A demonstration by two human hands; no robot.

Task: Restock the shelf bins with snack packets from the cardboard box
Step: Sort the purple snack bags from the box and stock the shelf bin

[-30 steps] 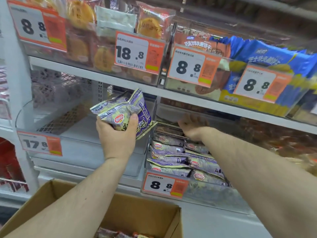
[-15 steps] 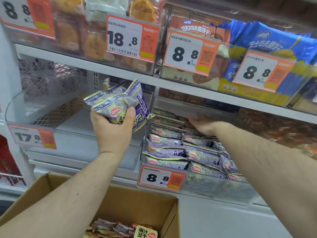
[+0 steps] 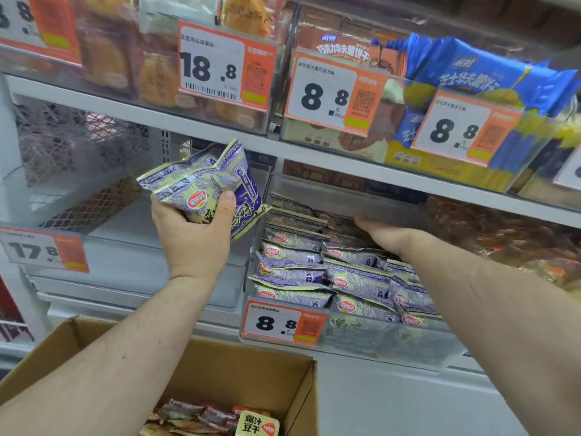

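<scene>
L hand [image 3: 195, 243] grips a bunch of purple packets [image 3: 207, 187], thumb across the front, held up left of the clear bin [image 3: 393, 344]. R hand [image 3: 382, 232] reaches to the far end of the bin over stacked purple packets; fingers hidden, grip can't tell. Cardboard box [image 3: 239, 372] near, bottom cut off, brown packets [image 3: 201, 416] inside. White shelf [image 3: 220, 133] above, blurred price tags.

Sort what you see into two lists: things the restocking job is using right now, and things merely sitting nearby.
In use:
left hand gripping a bunch of purple packets
right hand reaching into the clear bin of matching purple packets
cardboard box

Nearby only:
blue biscuit packs
18.8 price tag
17.8 price tag
</scene>
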